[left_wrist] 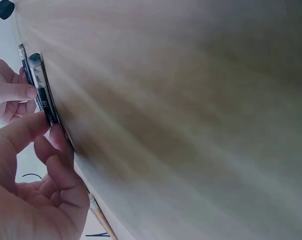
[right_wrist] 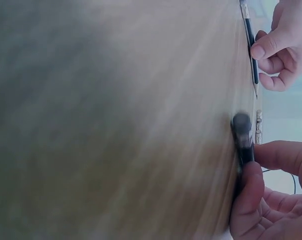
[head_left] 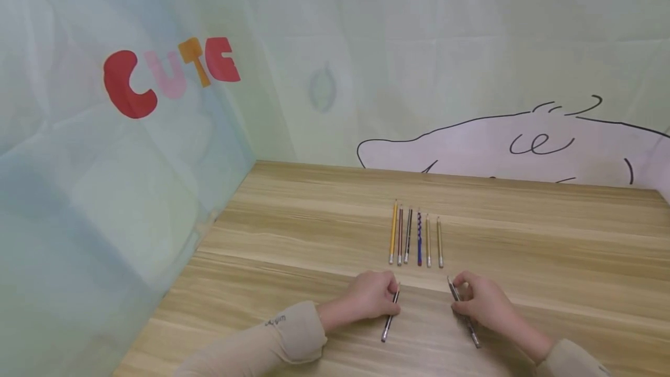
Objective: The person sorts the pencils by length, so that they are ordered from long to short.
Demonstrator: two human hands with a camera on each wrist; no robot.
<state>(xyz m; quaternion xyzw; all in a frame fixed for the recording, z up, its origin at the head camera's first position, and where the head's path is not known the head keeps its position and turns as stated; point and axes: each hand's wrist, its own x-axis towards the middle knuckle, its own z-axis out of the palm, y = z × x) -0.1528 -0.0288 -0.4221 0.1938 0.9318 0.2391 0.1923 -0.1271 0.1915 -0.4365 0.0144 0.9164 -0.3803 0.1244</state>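
Observation:
My left hand (head_left: 369, 297) pinches a black pencil (head_left: 387, 329) between thumb and fingers, its silvery eraser end toward me and its tip pointing away. To the right, my right hand (head_left: 485, 302) pinches another dark pencil (head_left: 473, 336), slanted with its tip toward the far left. Both pencils lie low along the tabletop. In the left wrist view the eraser end of the left pencil (left_wrist: 37, 75) shows dark with a metal band. The right wrist view has the right pencil's end (right_wrist: 242, 127) close up and blurred.
Beyond the hands, several pencils lie side by side in a row on the wood-grain table (head_left: 293, 208): a yellow one (head_left: 393, 234), a dark red one (head_left: 400, 236), a black one, a blue patterned one (head_left: 419, 238) and two tan ones. Printed cloth walls (head_left: 314, 45) stand behind and left.

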